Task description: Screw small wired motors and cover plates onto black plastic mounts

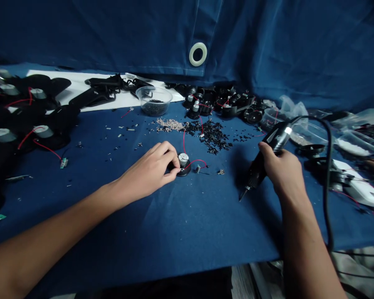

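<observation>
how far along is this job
Several wired motor units look done at the left. In hand: the left hand touches a small motor, the right hand grips an electric screwdriver. Remaining: loose black parts and silver pieces heaped mid-table.

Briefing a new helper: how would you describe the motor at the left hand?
On the blue table, find the heap of black parts. Just below it, a silver motor stands on a black base, red wire looping right. Unlike its grouped neighbours, it sits alone, against the left hand.
</observation>
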A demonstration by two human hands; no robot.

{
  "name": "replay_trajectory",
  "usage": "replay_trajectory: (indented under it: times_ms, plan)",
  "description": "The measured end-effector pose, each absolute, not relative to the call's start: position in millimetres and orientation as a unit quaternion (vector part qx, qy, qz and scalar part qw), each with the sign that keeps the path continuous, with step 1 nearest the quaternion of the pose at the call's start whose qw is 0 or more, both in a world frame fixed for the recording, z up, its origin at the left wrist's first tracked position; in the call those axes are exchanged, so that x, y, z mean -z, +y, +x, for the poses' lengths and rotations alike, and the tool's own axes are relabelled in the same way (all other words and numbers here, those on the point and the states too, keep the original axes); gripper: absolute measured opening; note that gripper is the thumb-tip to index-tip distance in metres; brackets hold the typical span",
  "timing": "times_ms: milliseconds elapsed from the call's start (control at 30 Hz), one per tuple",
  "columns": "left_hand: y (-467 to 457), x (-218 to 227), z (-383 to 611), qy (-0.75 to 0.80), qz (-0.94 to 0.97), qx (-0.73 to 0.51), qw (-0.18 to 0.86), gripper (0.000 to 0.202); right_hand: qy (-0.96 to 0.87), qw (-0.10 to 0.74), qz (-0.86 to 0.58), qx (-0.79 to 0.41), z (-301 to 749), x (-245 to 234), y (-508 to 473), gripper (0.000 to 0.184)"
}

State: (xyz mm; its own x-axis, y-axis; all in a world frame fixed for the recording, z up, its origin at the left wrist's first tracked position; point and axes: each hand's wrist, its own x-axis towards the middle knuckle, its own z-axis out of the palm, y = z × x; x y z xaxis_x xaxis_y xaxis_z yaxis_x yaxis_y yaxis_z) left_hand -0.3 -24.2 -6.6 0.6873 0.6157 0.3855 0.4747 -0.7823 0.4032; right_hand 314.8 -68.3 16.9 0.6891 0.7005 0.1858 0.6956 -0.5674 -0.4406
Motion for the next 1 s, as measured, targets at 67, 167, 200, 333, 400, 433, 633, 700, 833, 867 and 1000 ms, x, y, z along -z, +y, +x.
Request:
replay_trajectory:
  times_ms: [67,167,200,333,400,433,633,700,833,867,1000]
  plan:
    - [-24,6,0,0.298,0.906,-0.257,0.155,0.004,-0.394,0.215,-0.893,-0.028,313,-17,-67,0.056]
    - [-24,5,0,0.299,0.903,-0.255,0.175,0.005,-0.407,0.169,-0.896,-0.058,311,-17,-65,0.058]
    - [-24,5,0,0.301,0.901,-0.257,0.177,0.006,-0.406,0.151,-0.899,-0.063,311,-16,-64,0.059]
    - [-26,7,-1,0.306,0.899,-0.262,0.171,0.005,-0.393,0.064,-0.914,-0.084,315,-13,-59,0.066]
    - [-29,5,0,0.309,0.901,-0.253,0.167,0.004,-0.400,0.039,-0.911,-0.094,317,-12,-59,0.067]
    - [-31,3,0,0.311,0.903,-0.248,0.166,0.006,-0.409,0.034,-0.907,-0.098,318,-11,-59,0.067]
    - [-2,-34,-16,0.417,0.861,-0.277,0.091,0.021,-0.460,0.027,-0.884,-0.077,317,-16,-66,0.069]
    - [35,-46,-38,0.484,0.826,-0.285,0.044,0.025,-0.465,0.037,-0.884,-0.039,316,-20,-70,0.068]
    - [127,-51,-100,0.607,0.757,-0.239,-0.023,0.052,-0.499,0.109,-0.860,0.013,298,-31,-76,0.052]
    - [147,-49,-115,0.613,0.752,-0.241,-0.023,0.059,-0.527,0.140,-0.838,0.021,288,-35,-78,0.047]
    - [200,-35,-157,0.569,0.781,-0.258,0.008,0.070,-0.701,0.275,-0.658,-0.015,236,-51,-81,0.026]
